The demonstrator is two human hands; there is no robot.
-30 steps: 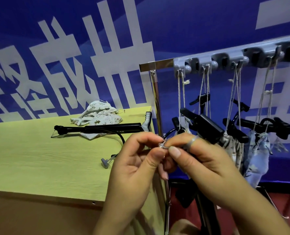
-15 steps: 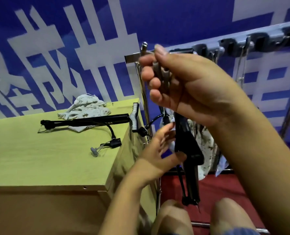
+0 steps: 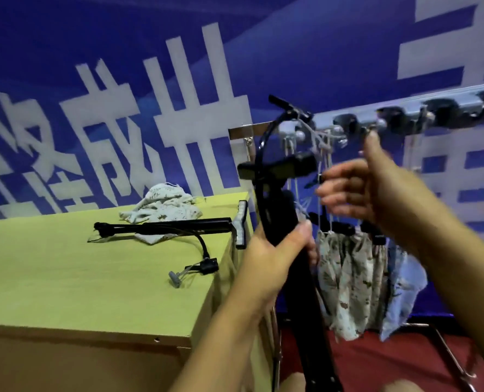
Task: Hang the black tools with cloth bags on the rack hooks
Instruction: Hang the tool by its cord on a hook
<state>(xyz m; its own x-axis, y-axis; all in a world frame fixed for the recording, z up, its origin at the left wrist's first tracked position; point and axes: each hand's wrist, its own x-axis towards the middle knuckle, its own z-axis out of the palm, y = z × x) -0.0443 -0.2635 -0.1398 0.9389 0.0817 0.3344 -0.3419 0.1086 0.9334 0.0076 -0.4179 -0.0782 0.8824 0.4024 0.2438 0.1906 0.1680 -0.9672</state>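
- Half a second before, my right hand was high at the rack end, pinching the loop, and my left hand was only cupped low by the tool. Then the left hand [image 3: 274, 250] wrapped round the black tool [image 3: 280, 219] and lifted it up, grip clamped on its thick body.
- My right hand [image 3: 356, 190] had dropped back from the hooks. Its fingers were loosely curled with the thumb up; I could not tell if it still pinched a string, because it was blurred.
- I think this meant the tool was still not hung, and the loop had to go over a hook [image 3: 300, 134] next.
- The tool stood almost upright at 3 o'clock of the table [image 3: 65, 278], just under the left end of the rack [image 3: 405, 114]. It looked long, black and stiff, with a thin curved hose at 12 o'clock.
- Other tools with flowery cloth bags [image 3: 348, 281] already hung at 3 o'clock of it.
- One more tool [image 3: 161, 229] and bag [image 3: 161, 207] lay on the table.
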